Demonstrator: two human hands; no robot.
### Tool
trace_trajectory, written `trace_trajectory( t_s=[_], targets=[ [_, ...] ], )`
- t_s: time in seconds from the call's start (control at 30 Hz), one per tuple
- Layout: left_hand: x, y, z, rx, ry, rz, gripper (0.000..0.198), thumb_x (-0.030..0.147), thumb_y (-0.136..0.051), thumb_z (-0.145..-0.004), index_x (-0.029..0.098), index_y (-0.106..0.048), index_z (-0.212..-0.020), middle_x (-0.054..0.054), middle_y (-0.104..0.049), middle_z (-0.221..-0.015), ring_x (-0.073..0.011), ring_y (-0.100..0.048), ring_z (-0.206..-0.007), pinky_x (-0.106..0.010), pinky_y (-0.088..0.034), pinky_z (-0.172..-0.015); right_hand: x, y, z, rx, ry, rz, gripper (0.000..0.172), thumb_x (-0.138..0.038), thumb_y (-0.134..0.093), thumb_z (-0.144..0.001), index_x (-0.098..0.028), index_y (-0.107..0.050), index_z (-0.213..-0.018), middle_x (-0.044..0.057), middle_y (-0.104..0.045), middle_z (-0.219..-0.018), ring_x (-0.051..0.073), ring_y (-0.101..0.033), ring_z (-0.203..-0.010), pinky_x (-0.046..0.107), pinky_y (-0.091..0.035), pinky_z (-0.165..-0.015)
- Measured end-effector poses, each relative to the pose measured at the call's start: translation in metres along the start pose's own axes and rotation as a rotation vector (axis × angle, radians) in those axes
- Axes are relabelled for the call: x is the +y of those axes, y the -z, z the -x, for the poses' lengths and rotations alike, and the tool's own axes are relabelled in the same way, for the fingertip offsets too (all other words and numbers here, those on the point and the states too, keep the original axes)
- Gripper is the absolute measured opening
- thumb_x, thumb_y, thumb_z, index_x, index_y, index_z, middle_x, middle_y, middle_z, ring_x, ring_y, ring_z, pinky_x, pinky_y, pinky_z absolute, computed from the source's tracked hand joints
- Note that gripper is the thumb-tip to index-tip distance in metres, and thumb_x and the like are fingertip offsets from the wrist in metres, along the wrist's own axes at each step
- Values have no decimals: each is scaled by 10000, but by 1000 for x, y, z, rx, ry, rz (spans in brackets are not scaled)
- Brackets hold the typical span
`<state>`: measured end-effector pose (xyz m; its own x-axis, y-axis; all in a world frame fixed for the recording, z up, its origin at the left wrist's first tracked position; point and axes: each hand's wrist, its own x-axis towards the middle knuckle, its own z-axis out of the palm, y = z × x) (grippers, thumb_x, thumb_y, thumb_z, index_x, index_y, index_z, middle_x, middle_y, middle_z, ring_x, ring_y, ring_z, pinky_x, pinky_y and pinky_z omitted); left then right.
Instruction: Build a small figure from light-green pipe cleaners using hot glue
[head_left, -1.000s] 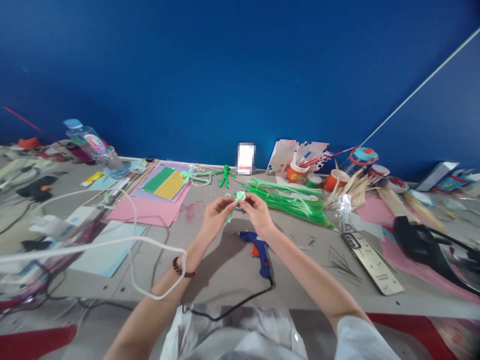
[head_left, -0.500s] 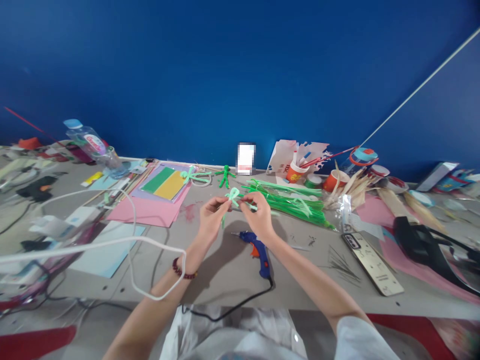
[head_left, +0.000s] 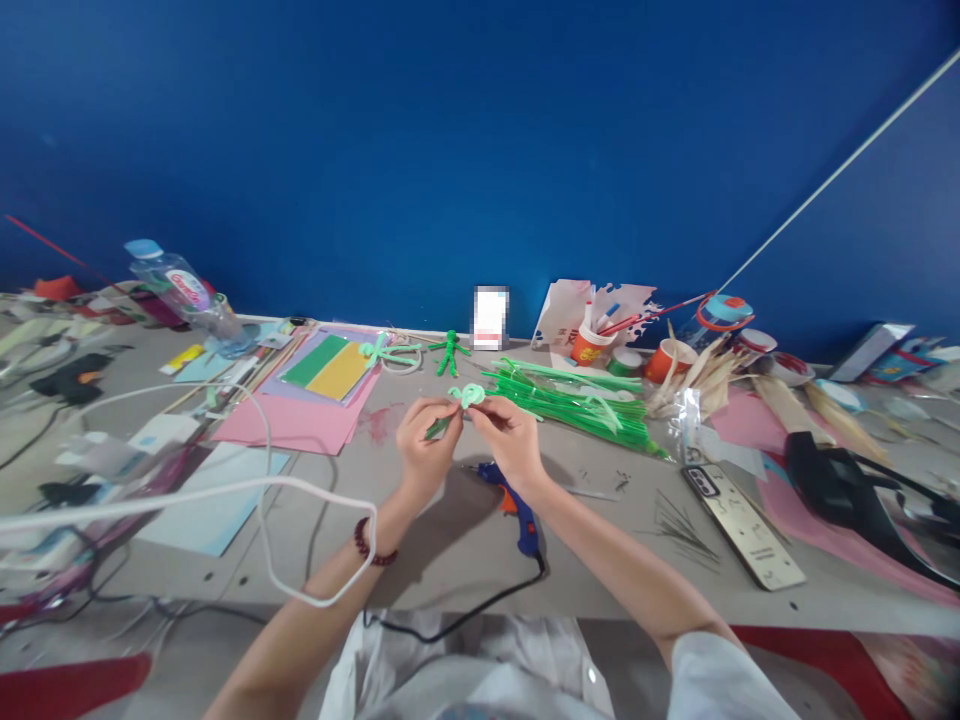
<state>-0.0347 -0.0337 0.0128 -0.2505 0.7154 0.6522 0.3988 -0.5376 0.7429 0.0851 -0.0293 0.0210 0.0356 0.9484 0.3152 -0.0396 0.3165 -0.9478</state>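
Note:
Between my fingertips is a pale green pipe cleaner (head_left: 471, 396), bent into small loops above the table. My left hand (head_left: 429, 437) pinches it from the left, and a green end shows under the fingers. From the other side my right hand (head_left: 507, 440) grips the same piece, its fingers closed. Just below my hands lies a blue glue gun (head_left: 525, 525) with an orange trigger, partly behind my right wrist. A green pipe-cleaner figure (head_left: 449, 354) stands beyond them, and a paler twisted one (head_left: 382, 350) lies to its left.
A bundle of green pipe cleaners (head_left: 574, 405) lies to the right, near a phone (head_left: 744, 525). Coloured paper (head_left: 292, 420) and a plastic bottle (head_left: 187, 290) are on the left. A white cable (head_left: 300, 482) loops across my left forearm. Paper cups (head_left: 592, 345) stand behind.
The pale green loop has turned and looks more bunched between my fingers. My hands have drawn closer together, the right one shifting slightly left.

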Motion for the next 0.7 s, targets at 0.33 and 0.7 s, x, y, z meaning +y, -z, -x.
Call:
trace_trajectory(
  t_s=[0.33, 0.7],
  targets=[
    [-4, -2, 2, 13, -143, -59, 77, 208, -614, -783, 167, -677, -769, -41, -636, -741, -124, -606, -683, -245, -488, -639, 8, 0, -1, 44, 38, 4, 93, -246, -624, -737, -179, -687, -731, 28, -653, -771, 164, -602, -753, 273, -478, -680],
    [-7, -5, 7, -54, -104, -56, 136, 213, -577, -817, 164, -667, -905, -65, -684, -804, -148, -625, -721, -258, -481, -679, 16, 0, -4, 74, 102, 61, 78, -247, -619, -748, -187, -659, -718, 25, -628, -758, 154, -597, -740, 263, -482, -677]
  ],
)
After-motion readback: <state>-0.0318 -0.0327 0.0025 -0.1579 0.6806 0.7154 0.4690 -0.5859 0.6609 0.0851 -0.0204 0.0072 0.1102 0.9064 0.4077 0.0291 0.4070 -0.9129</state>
